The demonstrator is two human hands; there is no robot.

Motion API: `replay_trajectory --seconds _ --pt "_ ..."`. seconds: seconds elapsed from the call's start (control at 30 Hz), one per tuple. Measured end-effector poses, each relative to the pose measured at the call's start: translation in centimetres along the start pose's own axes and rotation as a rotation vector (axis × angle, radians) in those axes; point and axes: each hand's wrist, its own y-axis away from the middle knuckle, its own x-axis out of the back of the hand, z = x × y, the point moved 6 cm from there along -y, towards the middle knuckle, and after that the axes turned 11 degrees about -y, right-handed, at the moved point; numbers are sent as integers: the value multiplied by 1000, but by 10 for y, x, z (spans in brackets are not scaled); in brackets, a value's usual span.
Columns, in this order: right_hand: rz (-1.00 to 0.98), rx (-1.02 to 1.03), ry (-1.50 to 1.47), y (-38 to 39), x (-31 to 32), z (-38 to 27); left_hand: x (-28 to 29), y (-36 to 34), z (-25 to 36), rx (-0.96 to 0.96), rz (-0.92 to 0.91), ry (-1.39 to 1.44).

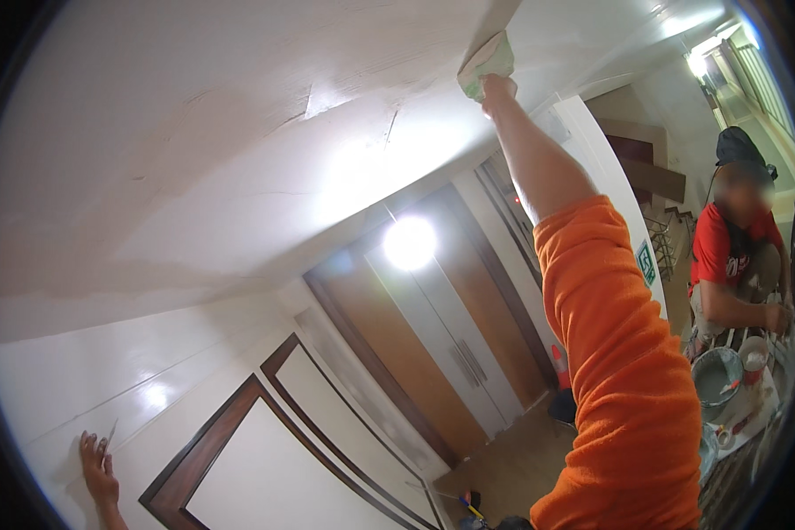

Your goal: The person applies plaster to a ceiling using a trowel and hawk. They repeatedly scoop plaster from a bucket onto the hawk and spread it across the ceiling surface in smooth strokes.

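My right arm, in an orange sleeve, reaches up to the white ceiling (230,115). My right hand (500,91) is closed on a pale green putty spreader (493,62), its wide blade against or very near the ceiling. White, patchy filler and thin ridges show on the ceiling beside it. Low at the far left, my left hand (100,473) is up by the white wall, fingers curled around a thin, pointed thing (113,430) seen edge-on. What kind of tool it is cannot be made out.
A bright round lamp (410,243) glows before double doors (450,327). Dark wood frames (212,442) line the left wall. At right, a person in a red shirt (733,243) crouches by a bucket of grey paste (717,375). A white pillar (609,168) stands behind my arm.
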Motion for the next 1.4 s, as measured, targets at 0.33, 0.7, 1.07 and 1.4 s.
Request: replay_trajectory --seconds 0.33,0.7,1.07,1.4 --pt "-262 355 291 164 -44 77 -1 -10 -4 14 7 89" --pt "35 509 370 126 -1 14 13 1 5 -119 -15 -220" --pt "-252 483 443 312 -82 46 20 17 9 -128 -8 -198" --pt "-415 226 294 403 -66 94 8 20 -11 2 93 40"
